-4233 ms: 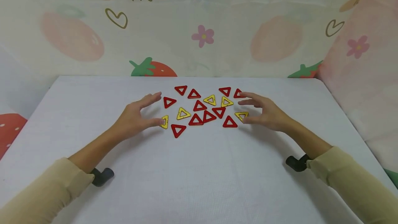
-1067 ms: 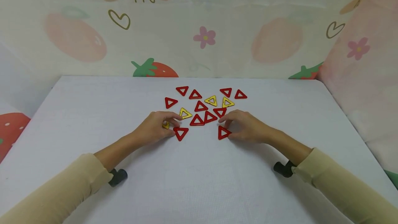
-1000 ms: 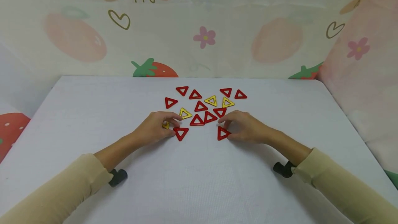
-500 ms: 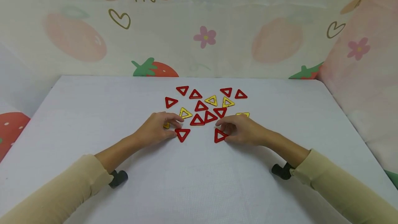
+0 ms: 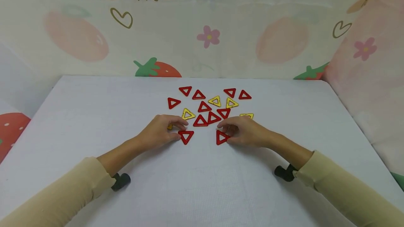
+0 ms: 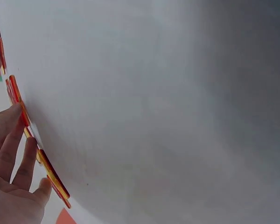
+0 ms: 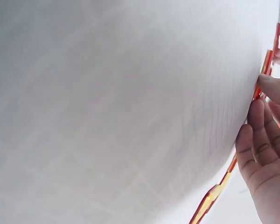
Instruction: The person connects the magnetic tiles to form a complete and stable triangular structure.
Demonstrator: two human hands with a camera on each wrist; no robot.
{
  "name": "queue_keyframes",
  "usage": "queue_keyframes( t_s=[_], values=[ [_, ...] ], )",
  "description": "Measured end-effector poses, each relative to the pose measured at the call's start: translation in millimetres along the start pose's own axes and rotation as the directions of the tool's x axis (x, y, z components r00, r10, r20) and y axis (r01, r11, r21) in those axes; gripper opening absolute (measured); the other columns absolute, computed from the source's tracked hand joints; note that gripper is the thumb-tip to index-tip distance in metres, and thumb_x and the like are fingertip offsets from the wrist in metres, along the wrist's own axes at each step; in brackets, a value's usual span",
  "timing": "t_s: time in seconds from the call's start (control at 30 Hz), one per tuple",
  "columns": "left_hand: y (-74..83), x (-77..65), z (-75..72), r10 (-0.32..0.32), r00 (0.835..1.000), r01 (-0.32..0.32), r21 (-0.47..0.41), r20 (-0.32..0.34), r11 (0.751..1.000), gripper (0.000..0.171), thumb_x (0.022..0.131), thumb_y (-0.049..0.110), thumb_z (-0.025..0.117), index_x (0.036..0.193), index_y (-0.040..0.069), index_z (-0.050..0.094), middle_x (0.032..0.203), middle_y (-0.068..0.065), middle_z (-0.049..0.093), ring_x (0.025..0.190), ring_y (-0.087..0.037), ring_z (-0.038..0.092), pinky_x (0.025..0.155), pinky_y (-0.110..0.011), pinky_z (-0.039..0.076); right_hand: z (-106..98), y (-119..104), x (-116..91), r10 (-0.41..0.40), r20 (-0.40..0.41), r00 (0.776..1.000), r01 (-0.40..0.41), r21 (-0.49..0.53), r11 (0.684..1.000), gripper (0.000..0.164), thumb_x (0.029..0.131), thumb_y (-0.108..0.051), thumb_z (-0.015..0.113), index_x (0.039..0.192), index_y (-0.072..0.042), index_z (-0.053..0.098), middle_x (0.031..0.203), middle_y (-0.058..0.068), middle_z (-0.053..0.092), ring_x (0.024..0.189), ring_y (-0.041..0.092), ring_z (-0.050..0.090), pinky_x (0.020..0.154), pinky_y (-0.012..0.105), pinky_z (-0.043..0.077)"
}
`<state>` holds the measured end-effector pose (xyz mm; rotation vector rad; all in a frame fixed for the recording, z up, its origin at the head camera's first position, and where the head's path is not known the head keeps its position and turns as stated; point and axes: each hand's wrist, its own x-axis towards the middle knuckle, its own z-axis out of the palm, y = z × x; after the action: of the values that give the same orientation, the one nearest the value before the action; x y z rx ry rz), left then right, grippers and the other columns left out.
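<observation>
My left hand (image 5: 161,131) is at the near left of a scatter of triangular magnetic tiles, thumb and bent fingers at the corner of a red triangle tile (image 5: 187,132). Across from it, my right hand (image 5: 247,131) pinches another red triangle tile (image 5: 217,138) by its right corner. Both tiles lie flat with a gap between them. A yellow triangle tile (image 5: 170,127) is mostly hidden behind the left hand. In the left wrist view the left thumb and fingers (image 6: 11,119) meet a red tile's edge; the right wrist view shows the right thumb (image 7: 273,88) against a red tile.
Several red and yellow triangle tiles lie flat just beyond the hands, including a red one (image 5: 200,125) in the middle and a yellow one (image 5: 191,117) by the left fingers. Another yellow tile (image 5: 249,115) is partly behind the right hand. A printed cloth (image 5: 233,9) hangs behind the white table (image 5: 202,185).
Both hands have come inward from the outer sides of the scatter. The right hand has slid its red tile left and nearer; the left hand has shifted its red tile slightly right.
</observation>
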<state>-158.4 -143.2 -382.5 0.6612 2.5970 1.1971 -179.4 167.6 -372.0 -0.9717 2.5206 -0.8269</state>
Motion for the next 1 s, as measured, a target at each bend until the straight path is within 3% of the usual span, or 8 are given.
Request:
queue_keyframes(
  t_s=[0.4,1.0],
  values=[
    [1.6,-0.2,0.5,0.007,1.0,-0.007,0.018,-0.004,1.0,0.041,0.085,0.0,0.076,0.124,0.005,0.066,0.105,-0.001,0.074,0.118,-0.024,0.06,0.1,-0.043,0.049,3,-5,5,-0.003,0.015,1.0,0.003,0.004,1.0,0.045,0.084,-0.008,0.079,0.127,-0.009,0.065,0.109,-0.002,0.068,0.096,0.013,0.063,0.085,0.026,0.054],
    [8.2,2.1,4.6,0.055,0.998,-0.056,0.03,0.022,0.998,0.037,0.084,0.001,0.077,0.12,0.005,0.068,0.102,-0.002,0.075,0.104,-0.019,0.068,0.101,-0.044,0.048,7,-9,10,-0.01,0.039,0.999,0.009,0.015,1.0,0.042,0.085,-0.005,0.077,0.126,-0.009,0.065,0.109,-0.002,0.067,0.096,0.013,0.062,0.086,0.026,0.054]
  ],
)
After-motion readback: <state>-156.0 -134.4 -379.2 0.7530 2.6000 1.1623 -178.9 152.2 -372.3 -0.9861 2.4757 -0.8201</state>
